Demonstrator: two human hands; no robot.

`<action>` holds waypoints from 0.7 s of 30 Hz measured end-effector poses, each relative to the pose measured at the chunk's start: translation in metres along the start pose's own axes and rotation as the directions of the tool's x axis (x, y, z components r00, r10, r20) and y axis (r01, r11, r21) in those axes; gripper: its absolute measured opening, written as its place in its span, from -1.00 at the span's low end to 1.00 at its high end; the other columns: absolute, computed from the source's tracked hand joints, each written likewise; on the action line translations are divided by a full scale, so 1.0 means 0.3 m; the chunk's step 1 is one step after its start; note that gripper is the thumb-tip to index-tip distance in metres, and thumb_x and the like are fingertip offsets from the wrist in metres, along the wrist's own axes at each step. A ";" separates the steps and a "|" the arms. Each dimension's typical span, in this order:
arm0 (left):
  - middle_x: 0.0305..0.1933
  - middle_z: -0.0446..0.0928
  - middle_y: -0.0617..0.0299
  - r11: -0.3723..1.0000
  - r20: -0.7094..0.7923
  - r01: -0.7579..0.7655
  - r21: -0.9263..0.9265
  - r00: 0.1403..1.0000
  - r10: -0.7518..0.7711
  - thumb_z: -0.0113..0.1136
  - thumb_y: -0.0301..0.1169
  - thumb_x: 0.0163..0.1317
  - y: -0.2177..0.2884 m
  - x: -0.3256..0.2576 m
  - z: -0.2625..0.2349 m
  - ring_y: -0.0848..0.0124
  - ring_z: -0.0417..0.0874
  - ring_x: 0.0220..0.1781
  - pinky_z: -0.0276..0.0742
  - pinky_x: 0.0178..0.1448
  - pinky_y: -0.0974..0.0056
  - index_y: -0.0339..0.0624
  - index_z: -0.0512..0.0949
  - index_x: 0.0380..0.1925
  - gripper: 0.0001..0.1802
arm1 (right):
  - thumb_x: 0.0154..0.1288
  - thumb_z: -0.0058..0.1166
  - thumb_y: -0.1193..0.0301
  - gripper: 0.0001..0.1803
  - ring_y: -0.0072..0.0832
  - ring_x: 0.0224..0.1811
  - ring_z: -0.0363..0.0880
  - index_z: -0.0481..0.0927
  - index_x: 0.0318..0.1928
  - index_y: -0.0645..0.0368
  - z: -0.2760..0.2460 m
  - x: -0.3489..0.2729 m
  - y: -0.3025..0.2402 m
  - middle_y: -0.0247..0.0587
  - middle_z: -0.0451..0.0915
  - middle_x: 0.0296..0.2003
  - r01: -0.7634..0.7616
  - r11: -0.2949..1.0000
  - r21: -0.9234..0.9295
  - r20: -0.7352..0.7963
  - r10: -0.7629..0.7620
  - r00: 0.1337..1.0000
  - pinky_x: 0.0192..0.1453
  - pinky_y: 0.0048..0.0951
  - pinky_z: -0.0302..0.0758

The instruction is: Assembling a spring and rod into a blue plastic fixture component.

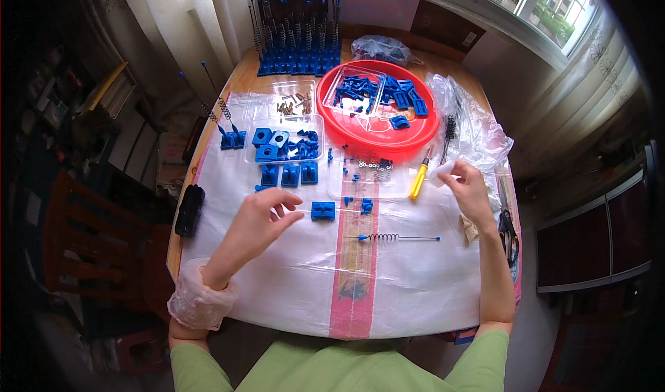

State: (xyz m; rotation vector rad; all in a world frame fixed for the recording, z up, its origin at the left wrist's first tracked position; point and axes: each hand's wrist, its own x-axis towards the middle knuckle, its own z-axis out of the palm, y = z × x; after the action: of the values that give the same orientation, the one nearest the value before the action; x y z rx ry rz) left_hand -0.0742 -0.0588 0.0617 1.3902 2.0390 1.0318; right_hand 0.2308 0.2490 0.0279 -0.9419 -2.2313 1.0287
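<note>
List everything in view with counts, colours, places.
Spring assemblies: many, blue bases, back and left
Red basin: one, red, back
Loose parts: many, blue, in basin and boxes
Clear boxes: several, transparent, centre and back
Metal pieces: several, brassy, back box
Blue blocks: several, blue, centre left
Spring rod: one, dark, centre
Screwdriver: one, yellow handle, right of centre
Plastic bags: at least two, clear, right and back
Scissors: one, black handles, right edge
Case: one, black, left edge
Table cover: one, whitish, centre
Curtains: several, cream, both sides
Window: one, pale-framed, upper right
Chair: one, brown, left
Left hand: one, bare, by a blue block
Right hand: one, bare, holding white piece
</note>
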 end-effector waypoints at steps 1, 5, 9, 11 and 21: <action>-0.14 0.74 0.17 0.999 0.001 -0.037 0.036 0.999 0.037 0.53 -0.45 0.24 -0.050 0.001 0.038 0.45 0.69 -0.22 0.62 -0.15 0.37 -0.25 0.75 -0.03 -0.70 | 0.49 0.24 0.41 -0.78 -0.48 -0.11 0.71 0.60 -0.07 0.36 -0.006 0.001 -0.007 -0.06 0.77 -0.16 0.012 0.995 0.098 -0.014 -0.011 1.000 0.00 -0.41 0.58; -0.15 0.62 0.21 0.988 0.022 -0.089 0.127 0.996 0.087 0.59 -0.40 0.17 -0.098 0.005 0.129 0.43 0.60 -0.28 0.60 -0.14 0.36 -0.21 0.69 0.09 -0.53 | 0.69 0.03 0.35 -0.76 -0.43 0.10 0.71 0.39 0.09 0.28 -0.057 -0.018 -0.075 0.05 0.74 0.06 0.042 0.956 0.291 0.047 -0.058 0.997 0.19 -0.38 0.57; -0.17 0.57 0.22 0.976 0.011 -0.139 0.168 0.990 0.139 0.61 -0.36 0.15 -0.104 0.026 0.156 0.41 0.57 -0.30 0.59 -0.15 0.32 -0.18 0.68 0.10 -0.50 | 0.70 0.02 0.32 -0.75 -0.47 0.11 0.71 0.40 0.13 0.23 -0.088 -0.058 -0.142 -0.02 0.74 0.05 -0.021 0.951 0.309 0.101 -0.011 0.995 0.20 -0.39 0.57; -0.18 0.58 0.22 0.976 -0.003 -0.143 0.165 0.989 0.145 0.61 -0.34 0.15 -0.101 0.033 0.160 0.40 0.58 -0.30 0.58 -0.16 0.30 -0.17 0.69 0.09 -0.51 | 0.68 0.05 0.31 -0.74 -0.51 0.06 0.69 0.42 0.13 0.23 -0.075 -0.081 -0.167 -0.07 0.74 0.03 -0.015 0.943 0.334 0.112 -0.024 0.993 0.13 -0.44 0.56; -0.29 0.62 0.28 0.984 -0.078 -0.129 0.122 0.987 0.139 0.61 -0.27 0.15 -0.113 0.044 0.191 0.41 0.60 -0.34 0.55 -0.23 0.31 -0.02 0.78 -0.04 -0.63 | 0.60 0.15 0.05 -0.50 -0.72 -0.45 0.40 0.60 0.16 0.27 0.065 -0.169 -0.145 -0.19 0.72 -0.19 -0.092 0.789 0.608 0.205 -0.044 0.978 -0.39 -0.68 0.28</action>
State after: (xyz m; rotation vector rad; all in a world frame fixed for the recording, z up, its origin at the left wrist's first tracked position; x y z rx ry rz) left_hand -0.0575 -0.0352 0.0003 1.5865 2.1218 1.0597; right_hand 0.2334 0.1813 0.0432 -0.5807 -1.8170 1.7931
